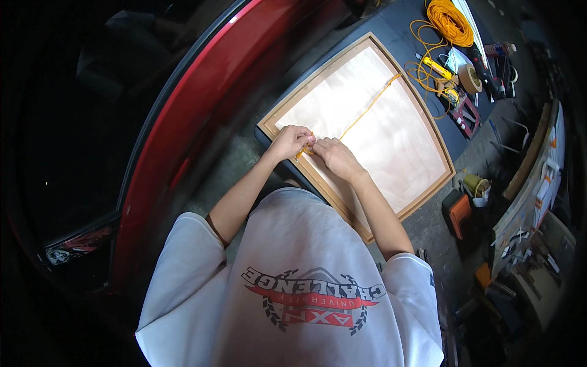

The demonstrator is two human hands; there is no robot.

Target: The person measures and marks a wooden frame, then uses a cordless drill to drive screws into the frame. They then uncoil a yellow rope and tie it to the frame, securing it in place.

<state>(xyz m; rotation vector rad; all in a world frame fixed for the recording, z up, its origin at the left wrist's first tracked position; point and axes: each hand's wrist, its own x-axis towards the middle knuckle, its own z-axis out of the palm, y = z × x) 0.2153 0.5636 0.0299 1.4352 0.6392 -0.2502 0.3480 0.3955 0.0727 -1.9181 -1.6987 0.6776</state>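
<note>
A shallow wooden frame (441,142) with a pale flat panel (397,144) inside it lies in front of me. A thin orange cord (370,107) stretches across the panel from the far rim to the near left rim. At that near rim my left hand (293,143) pinches the cord, and a short piece of it shows at the fingers. Close beside it, almost touching, my right hand (336,158) has its fingers bent and closed on the cord. The fingertips partly hide how the cord loops there.
The frame rests on a dark table (391,24). Beyond it lie a coil of orange cord (449,23), a roll of tape (469,78), a yellow tape measure (450,96) and a box cutter (436,67). A red car (177,116) stands close on the left.
</note>
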